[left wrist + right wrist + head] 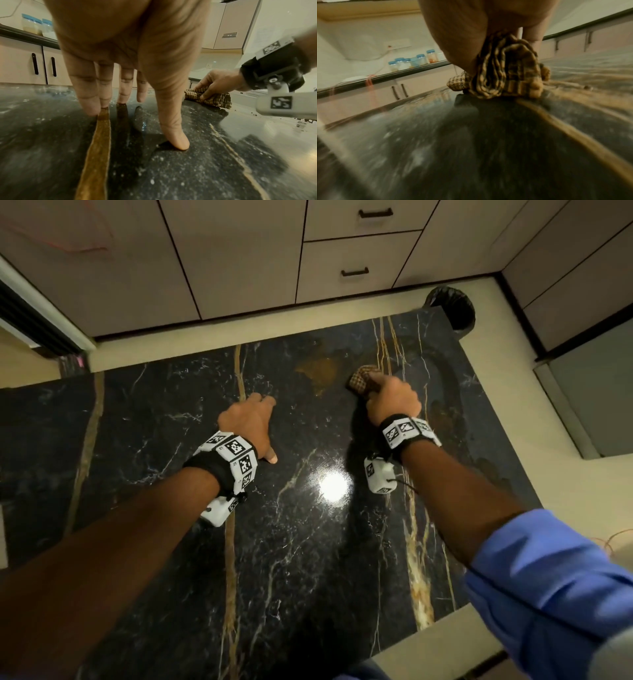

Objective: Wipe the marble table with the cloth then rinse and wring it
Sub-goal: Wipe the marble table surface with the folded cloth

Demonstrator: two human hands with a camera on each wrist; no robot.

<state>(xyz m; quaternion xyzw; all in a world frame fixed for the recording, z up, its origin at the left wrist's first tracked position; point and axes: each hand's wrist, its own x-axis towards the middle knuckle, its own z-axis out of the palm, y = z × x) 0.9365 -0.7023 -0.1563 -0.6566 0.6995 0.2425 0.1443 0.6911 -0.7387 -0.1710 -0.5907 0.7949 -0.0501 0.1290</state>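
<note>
Head view: we look down on the dark marble bench (301, 508), gold veins running lengthwise, a bright lamp glare near its middle. Our right hand (394, 400) clenches a bunched checked cloth (363, 381) against the bench, just beside a brownish smear (320, 369). Our left hand (248, 422) lies released, straight fingers touching the stone, well apart from the cloth. A black-lined bin (452, 306) stands past the far right corner, partly cut off by the bench edge. Pale drawers (359, 251) line the far wall. Both wrists carry marker bands.

Left wrist view: the fingers (89, 94) spread straight, tips and thumb on the bench; one tip sits on a gold vein (97, 148). The right hand grips the cloth at right. Blue-lidded jars (34, 25) are half hidden behind the palm.

Right wrist view: blurred. The cloth's folds show under the palm, pressed to the bench; we cannot make out most of the fingers. More jars (412, 60) stand on a far counter.
</note>
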